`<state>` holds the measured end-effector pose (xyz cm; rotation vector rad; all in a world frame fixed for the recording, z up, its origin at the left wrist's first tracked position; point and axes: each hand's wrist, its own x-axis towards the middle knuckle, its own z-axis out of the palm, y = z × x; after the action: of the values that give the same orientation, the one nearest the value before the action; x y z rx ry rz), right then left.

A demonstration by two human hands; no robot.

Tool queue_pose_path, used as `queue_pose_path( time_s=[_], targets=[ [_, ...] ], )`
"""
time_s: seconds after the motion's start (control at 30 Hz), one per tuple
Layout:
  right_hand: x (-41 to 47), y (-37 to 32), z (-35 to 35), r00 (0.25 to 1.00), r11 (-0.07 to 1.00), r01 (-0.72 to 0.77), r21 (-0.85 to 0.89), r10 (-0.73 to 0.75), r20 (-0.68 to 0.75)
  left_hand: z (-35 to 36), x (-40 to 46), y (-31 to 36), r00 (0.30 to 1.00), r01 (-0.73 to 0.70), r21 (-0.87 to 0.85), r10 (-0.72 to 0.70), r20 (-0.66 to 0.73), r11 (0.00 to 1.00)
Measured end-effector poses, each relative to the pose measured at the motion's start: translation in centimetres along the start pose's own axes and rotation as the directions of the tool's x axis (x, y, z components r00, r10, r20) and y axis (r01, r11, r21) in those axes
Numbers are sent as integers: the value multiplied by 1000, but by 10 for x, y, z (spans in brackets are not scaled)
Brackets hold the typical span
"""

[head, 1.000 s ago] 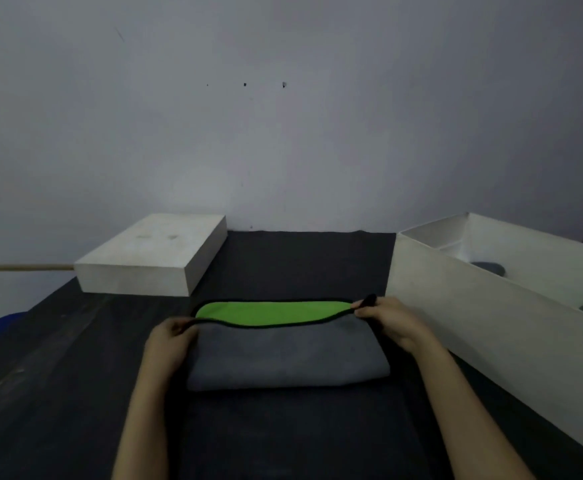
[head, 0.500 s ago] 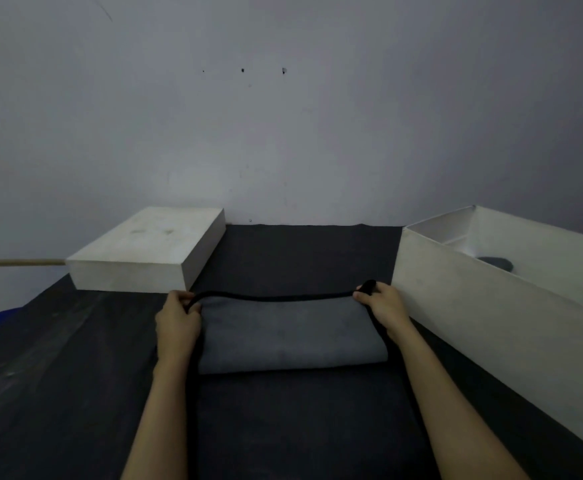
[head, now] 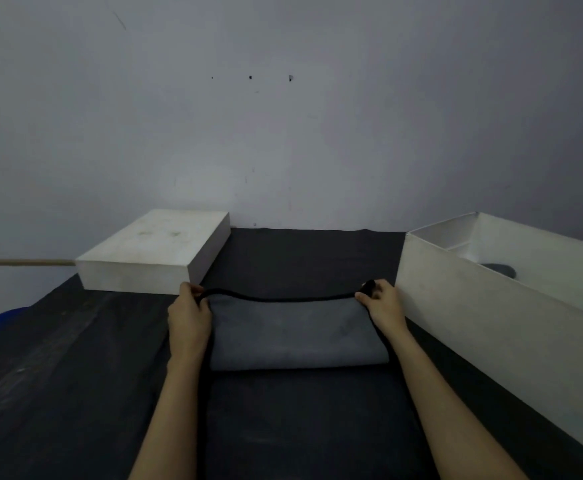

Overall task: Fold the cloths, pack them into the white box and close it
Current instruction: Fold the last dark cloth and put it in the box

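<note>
Both hands (head: 189, 315) (head: 383, 303) have closed the grey cloth (head: 293, 334), hiding its green side.

My left hand (head: 188, 315) and right hand (head: 383, 303) pinch the far corners of the folded grey cloth (head: 297, 336) on the dark surface (head: 75, 375). The open white box (head: 491, 317) stands at 3 o'clock, its lid (head: 155, 252) at 10 o'clock.

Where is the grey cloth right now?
In the head view, the grey cloth lies folded on the dark table, centre, pinched at its far corners by the left hand and right hand.
</note>
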<state>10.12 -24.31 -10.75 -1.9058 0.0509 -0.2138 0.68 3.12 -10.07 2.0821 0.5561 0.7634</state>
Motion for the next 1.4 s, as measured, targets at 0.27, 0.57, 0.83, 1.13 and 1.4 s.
queue_pose_path(
  time_s=[0.27, 0.57, 0.83, 1.13, 1.4],
  targets=[
    [-27, -37, -2, 978, 785, 167, -597, -211, -4, 7, -20, 45, 898, -360, 223, 401, -180, 906],
    [-51, -9, 36, 821, 563, 465, -683, 15, 571, 36, -19, 3, 841, -326, 517, -7, 541, 791],
    [-53, -14, -1, 969, 487, 199, -850, 32, 245, 3, -24, 8, 961, -62, 746, -163, 225, 664],
    [-76, -44, -21, 912, 491, -87, -867, 389, 128, 64, -68, 34, 730, -508, 400, 134, 671, 763],
    [-92, -43, -25, 913, 641, -210, -738, 399, 86, 63, -65, 50, 709, -458, 419, 38, 704, 784]
  ],
)
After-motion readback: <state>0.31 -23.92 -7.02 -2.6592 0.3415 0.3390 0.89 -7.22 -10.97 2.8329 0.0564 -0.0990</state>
